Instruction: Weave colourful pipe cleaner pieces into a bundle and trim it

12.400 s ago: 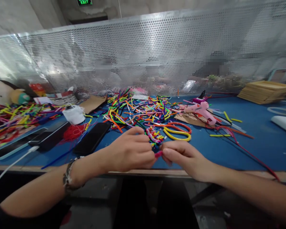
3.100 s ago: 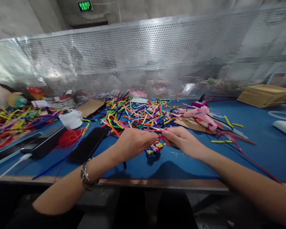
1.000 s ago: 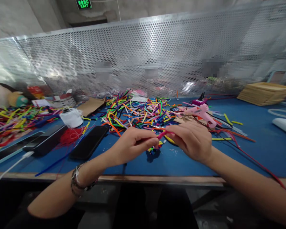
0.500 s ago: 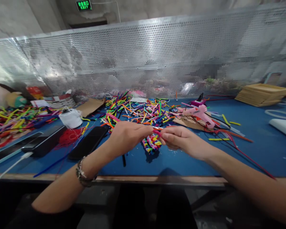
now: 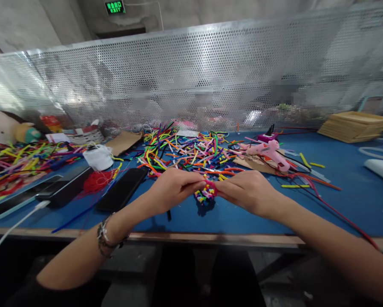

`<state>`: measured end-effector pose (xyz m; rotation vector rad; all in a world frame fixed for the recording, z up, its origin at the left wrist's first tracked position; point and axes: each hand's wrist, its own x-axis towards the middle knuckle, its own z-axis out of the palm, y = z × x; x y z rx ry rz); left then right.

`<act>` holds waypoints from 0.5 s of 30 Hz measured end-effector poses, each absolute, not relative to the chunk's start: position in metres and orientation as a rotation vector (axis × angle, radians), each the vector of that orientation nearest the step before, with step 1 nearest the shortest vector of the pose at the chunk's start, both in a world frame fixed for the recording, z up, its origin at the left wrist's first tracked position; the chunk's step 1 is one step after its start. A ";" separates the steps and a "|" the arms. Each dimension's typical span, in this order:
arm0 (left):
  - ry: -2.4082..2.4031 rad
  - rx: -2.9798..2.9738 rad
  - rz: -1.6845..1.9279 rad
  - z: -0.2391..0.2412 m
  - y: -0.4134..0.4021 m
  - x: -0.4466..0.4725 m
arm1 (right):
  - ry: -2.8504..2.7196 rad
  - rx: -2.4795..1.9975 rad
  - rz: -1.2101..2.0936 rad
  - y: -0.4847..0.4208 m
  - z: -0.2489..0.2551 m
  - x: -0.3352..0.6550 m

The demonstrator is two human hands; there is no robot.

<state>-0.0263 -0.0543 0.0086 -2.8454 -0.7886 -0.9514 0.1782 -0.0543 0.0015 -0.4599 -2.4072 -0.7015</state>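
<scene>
Between my two hands is a dark pink pipe cleaner (image 5: 212,188), bent into a small curve. My left hand (image 5: 175,189) is closed in a pinch on its left end, palm down. From the other side my right hand (image 5: 250,192) pinches it with thumb and finger. Just beneath the fingertips sits a small woven piece of multicoloured pipe cleaners (image 5: 203,197), in yellow, white, pink, blue and green. Whether the pink strand is joined to this piece I cannot tell, because the fingers cover part of it.
Behind my hands spreads a pile of loose pipe cleaners (image 5: 188,147). A pink glue gun (image 5: 271,153) lies to the right, with stacked wooden frames (image 5: 357,128) beyond. On the left are a black phone (image 5: 122,189), red yarn (image 5: 97,182) and a white cup-like item (image 5: 98,157).
The pink pipe cleaner has come down in front of the woven piece. My right hand has turned over, knuckles up, and the fingertips sit closer to that piece. The view has shifted slightly.
</scene>
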 end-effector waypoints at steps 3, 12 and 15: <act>-0.768 -2.804 -0.916 0.007 -0.057 -0.025 | -2.334 -0.436 -0.562 -0.055 0.000 0.175; -0.300 -2.202 -0.886 0.014 -0.073 -0.021 | -1.982 -0.689 0.582 -0.075 0.002 0.156; -0.469 -2.464 -0.989 0.016 -0.075 -0.020 | -1.976 -0.658 -0.005 -0.074 0.002 0.160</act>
